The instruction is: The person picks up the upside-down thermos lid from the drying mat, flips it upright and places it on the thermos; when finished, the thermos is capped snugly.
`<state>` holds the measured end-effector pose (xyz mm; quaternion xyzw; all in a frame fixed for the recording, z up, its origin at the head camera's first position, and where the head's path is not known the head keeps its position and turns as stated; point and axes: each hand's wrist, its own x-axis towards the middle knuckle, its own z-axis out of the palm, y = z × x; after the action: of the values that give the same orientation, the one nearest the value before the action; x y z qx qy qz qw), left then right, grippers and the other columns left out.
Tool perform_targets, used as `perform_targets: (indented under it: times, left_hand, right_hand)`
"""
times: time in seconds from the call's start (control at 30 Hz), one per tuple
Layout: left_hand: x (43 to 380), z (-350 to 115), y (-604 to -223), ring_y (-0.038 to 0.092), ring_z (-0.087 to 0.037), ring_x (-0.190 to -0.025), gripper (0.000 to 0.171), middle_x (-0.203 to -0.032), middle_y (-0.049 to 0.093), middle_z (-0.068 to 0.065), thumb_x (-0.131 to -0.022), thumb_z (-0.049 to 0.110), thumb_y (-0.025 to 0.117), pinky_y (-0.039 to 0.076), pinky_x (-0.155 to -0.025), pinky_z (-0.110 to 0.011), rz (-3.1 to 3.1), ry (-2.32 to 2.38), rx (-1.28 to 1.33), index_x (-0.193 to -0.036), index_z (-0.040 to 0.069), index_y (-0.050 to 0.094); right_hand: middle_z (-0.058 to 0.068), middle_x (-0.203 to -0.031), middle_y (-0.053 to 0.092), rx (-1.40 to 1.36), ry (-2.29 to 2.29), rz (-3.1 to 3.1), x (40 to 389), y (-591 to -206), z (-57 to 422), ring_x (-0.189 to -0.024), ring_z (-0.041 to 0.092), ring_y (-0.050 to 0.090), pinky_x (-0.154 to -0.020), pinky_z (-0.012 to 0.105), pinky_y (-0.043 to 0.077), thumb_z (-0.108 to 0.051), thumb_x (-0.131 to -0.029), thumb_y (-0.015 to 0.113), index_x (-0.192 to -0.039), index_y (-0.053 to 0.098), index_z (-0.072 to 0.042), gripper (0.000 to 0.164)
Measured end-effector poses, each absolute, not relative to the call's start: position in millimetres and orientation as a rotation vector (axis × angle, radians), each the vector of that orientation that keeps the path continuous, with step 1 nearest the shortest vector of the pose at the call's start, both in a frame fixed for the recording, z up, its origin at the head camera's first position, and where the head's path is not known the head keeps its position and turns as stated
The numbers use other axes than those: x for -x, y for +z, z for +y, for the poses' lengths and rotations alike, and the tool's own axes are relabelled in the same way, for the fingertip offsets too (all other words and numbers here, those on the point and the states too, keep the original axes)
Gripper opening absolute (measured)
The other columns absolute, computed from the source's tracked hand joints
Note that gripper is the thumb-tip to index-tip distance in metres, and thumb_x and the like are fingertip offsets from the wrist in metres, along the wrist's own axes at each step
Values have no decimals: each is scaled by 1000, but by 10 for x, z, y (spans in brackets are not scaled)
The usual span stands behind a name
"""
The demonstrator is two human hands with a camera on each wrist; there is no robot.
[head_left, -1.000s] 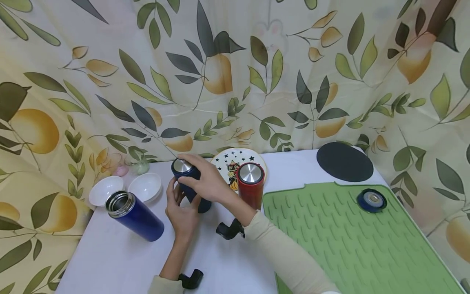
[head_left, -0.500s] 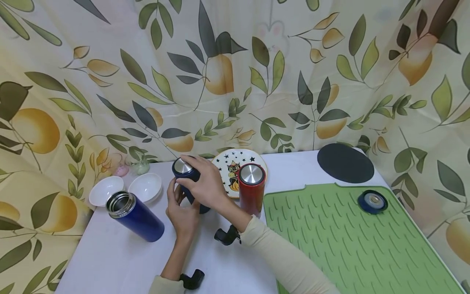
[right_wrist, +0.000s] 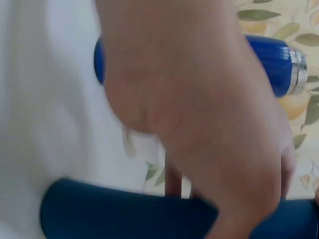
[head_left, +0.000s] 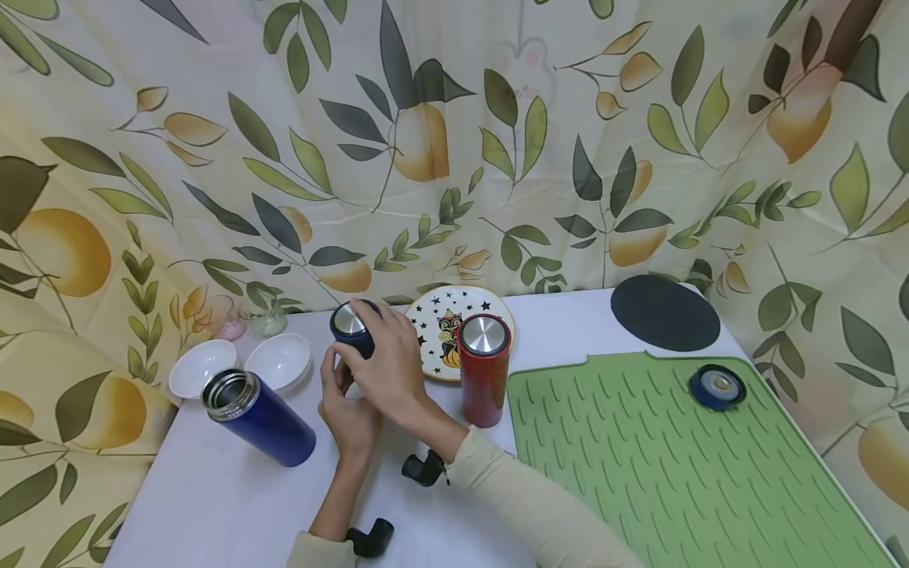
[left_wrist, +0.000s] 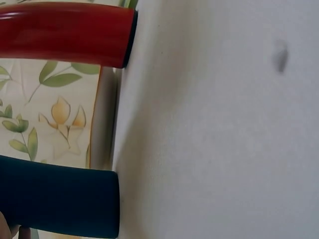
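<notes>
A dark blue thermos stands upright on the white table, its steel-topped cap facing up. My right hand grips the cap, thumb on the near side and fingers on the far side. Below it, my left hand holds the thermos body, mostly hidden behind the right hand in the head view. Just right of the hands stands a red thermos with its steel-topped cap on. To the left is a brighter blue thermos, upright with its mouth uncovered.
Two white bowls sit at the back left. Behind the red thermos is a round plate with a cat picture. A green ridged mat at right bears a blue lid. A black disc lies behind it.
My right hand has turned on the cap, its wrist swinging left and nearer, so it covers more of the dark blue thermos. My left hand keeps its place.
</notes>
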<state>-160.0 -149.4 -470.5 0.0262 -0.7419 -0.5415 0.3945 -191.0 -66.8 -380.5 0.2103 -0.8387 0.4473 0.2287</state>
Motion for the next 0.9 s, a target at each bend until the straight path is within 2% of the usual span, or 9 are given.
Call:
perform_targets:
  times: [0.23, 0.33, 0.5, 0.67, 0.77, 0.9]
  left_hand:
    - [1621, -1495, -4706, 63, -20, -94, 80, -114, 63, -6, -67, -1, 78, 51, -81, -39, -1915, -1333, -73, -135, 24, 43]
    - [1590, -1459, -4617, 64, -25, -92, 78, -112, 63, -11, -67, 0, 78, 50, -81, -44, -1913, -1333, -68, -135, 17, 44]
    - [1495, -1375, -4397, 64, -31, -91, 71, -108, 64, -18, -69, -4, 76, 50, -80, -47, -1914, -1296, -55, -132, 5, 44]
    - [1482, -1361, -4343, 63, -31, -93, 69, -108, 63, -21, -70, -4, 75, 50, -81, -47, -1920, -1292, -65, -132, 3, 44]
    - [1490, -1364, -4357, 63, -31, -95, 69, -110, 62, -22, -70, -3, 75, 49, -82, -47, -1926, -1298, -73, -132, 3, 44]
    - [1535, -1399, -4454, 62, -30, -97, 71, -113, 61, -21, -70, -4, 75, 49, -83, -47, -1924, -1311, -82, -133, 5, 43]
  right_hand:
    - [-3, -129, 48, -825, 1576, -2401, 2026, -3742, -520, -108, 11, 50, -86, 27, 46, -20, -83, 68, -133, 47, -26, 54]
    - [-2, -129, 49, -843, 1594, -2425, 2050, -3730, -493, -103, 12, 53, -82, 25, 48, -22, -84, 69, -133, 48, -30, 54]
    - [0, -128, 51, -815, 1554, -2398, 2047, -3734, -502, -103, 13, 54, -79, 23, 49, -25, -81, 71, -132, 50, -29, 55]
    - [-1, -128, 52, -793, 1527, -2346, 2044, -3744, -530, -103, 11, 55, -79, 21, 49, -26, -79, 73, -130, 52, -27, 56]
    - [-3, -127, 53, -778, 1499, -2335, 2048, -3751, -540, -103, 11, 55, -81, 23, 48, -27, -78, 74, -129, 53, -28, 55]
    - [-3, -127, 53, -758, 1454, -2341, 2048, -3756, -554, -111, 13, 51, -90, 35, 44, -31, -77, 74, -129, 53, -28, 56]
